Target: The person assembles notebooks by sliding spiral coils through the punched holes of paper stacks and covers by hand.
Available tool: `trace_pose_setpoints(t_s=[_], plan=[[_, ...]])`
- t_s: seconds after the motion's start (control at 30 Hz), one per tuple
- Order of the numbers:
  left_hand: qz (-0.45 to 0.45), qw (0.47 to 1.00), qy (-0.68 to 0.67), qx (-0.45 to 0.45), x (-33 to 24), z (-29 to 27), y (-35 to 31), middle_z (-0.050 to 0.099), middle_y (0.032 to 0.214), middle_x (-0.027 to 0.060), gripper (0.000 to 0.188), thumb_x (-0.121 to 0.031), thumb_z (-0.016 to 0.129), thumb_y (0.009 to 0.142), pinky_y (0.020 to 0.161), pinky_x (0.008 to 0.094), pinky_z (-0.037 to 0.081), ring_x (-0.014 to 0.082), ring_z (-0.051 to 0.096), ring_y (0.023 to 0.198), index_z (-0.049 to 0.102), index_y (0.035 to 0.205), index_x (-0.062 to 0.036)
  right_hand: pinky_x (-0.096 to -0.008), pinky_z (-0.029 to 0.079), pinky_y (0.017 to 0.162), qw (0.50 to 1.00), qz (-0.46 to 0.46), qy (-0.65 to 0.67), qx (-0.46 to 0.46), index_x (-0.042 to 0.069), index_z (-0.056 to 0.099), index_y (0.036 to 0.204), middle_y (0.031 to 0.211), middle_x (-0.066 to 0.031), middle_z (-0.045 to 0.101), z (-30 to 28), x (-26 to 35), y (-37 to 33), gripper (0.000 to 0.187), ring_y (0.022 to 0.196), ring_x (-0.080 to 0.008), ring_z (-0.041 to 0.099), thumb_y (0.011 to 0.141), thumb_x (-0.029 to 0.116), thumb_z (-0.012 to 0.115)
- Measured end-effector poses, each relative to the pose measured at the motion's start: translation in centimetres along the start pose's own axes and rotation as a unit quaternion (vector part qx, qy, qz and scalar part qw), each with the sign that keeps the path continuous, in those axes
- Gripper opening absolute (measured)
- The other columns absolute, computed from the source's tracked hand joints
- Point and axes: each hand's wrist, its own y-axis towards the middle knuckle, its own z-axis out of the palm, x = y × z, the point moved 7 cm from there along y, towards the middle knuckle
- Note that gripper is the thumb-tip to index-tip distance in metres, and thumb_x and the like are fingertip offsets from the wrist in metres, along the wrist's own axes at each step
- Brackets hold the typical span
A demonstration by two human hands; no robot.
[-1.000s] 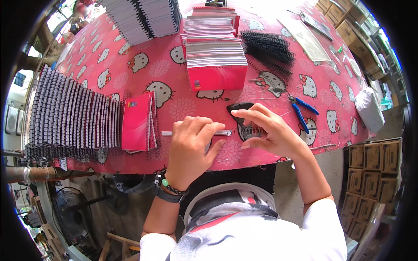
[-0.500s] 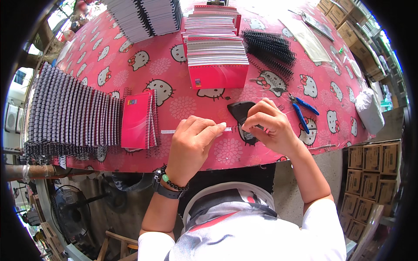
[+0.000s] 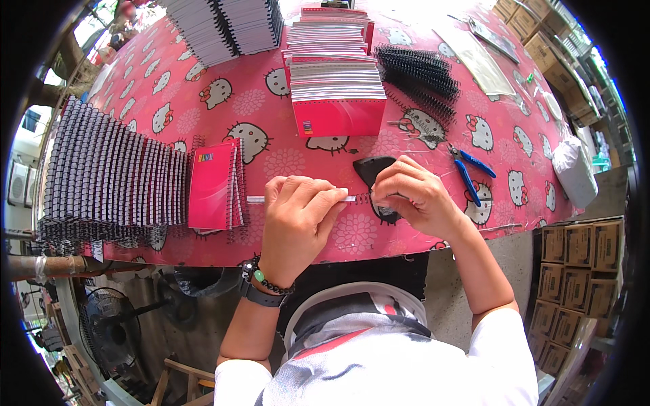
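Observation:
My left hand [image 3: 301,216] grips a thin notebook [image 3: 255,199], held edge-on so that only a narrow white strip shows on either side of the fingers. Between the hands runs a short stretch of black spiral coil [image 3: 363,198], in line with the notebook's right end. The fingers of my right hand [image 3: 416,196] are closed on the coil, their tips partly hidden. Behind that hand lies a black wedge-shaped object [image 3: 372,169], partly covered. To its right, blue-handled cutting pliers [image 3: 470,177] rest on the table.
Bound notebooks [image 3: 115,169] stand in a long row at left, beside a pink-covered stack [image 3: 211,186]. Unbound pink-covered booklets [image 3: 338,116] fill the centre back. Loose black coils [image 3: 416,74] are piled to their right. The patterned pink tablecloth [image 3: 284,162] covers the table.
The notebook and my left hand have shifted slightly up and left. More of the coil shows between the hands. My right hand has moved slightly and stays closed.

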Motion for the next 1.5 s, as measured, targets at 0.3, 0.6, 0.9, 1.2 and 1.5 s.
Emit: trace_pose_setpoints(t_s=[0.3,0.6,0.9,1.2,1.5], plan=[[-0.045,0.999,-0.003,0.001,0.2,0.3,-0.5,0.063,0.088,0.0025,0.026,-0.014,0.075,0.071,0.079,0.0367,0.041,0.0221,0.058,0.084,0.067,0.096,-0.0124,-0.0376,0.05,0.066,0.993,0.115,-0.01,0.008,0.004,0.059,0.099,0.088,-0.011,0.062,-0.1,-0.3,-0.3,0.021,0.078,-0.0309,0.062,0.08,0.007,0.066],[0.005,0.999,0.005,0.046,-0.8,1.7,-0.9,0.06,0.087,0.0004,0.025,-0.025,0.072,0.075,0.078,0.0361,0.035,0.0185,0.056,0.083,0.065,0.097,-0.0145,-0.0362,0.052,0.07,0.971,0.211,0.085,0.07,0.003,0.061,0.106,0.094,-0.0136,0.065,-0.2,-1.2,-0.3,0.024,0.087,-0.0294,0.064,0.082,0.001,0.058],[0.022,0.996,-0.017,0.08,-0.3,1.3,-1.1,0.062,0.091,-0.0022,0.025,-0.034,0.069,0.078,0.089,0.0401,0.033,0.0154,0.058,0.088,0.064,0.094,-0.0156,-0.0466,0.032,0.105,0.945,0.151,-0.086,0.278,0.015,0.051,0.125,0.143,-0.0145,0.035,0.7,-4.6,-0.5,0.072,0.129,-0.0365,0.035,0.057,0.015,0.075],[0.028,0.995,-0.006,0.094,0.3,0.8,-1.3,0.061,0.096,-0.0036,0.031,-0.043,0.066,0.079,0.103,0.0517,0.022,0.0153,0.058,0.095,0.064,0.096,-0.0169,-0.0472,0.031,0.104,0.982,0.111,-0.105,0.114,0.009,0.057,0.114,0.134,-0.019,0.043,1.2,-4.3,-0.6,0.061,0.125,-0.0358,0.038,0.059,0.026,0.079],[0.009,0.999,0.019,0.038,2.4,-0.3,-1.6,0.058,0.073,-0.006,0.023,-0.027,0.08,0.059,0.096,0.0473,0.027,0.0143,0.056,0.078,0.066,0.075,-0.0182,-0.039,0.04,0.093,0.906,0.184,0.373,0.076,0.002,0.066,0.106,0.117,-0.0165,0.056,1.0,-3.8,-1.3,0.068,0.106,-0.0269,0.054,0.07,0.06,0.065]])
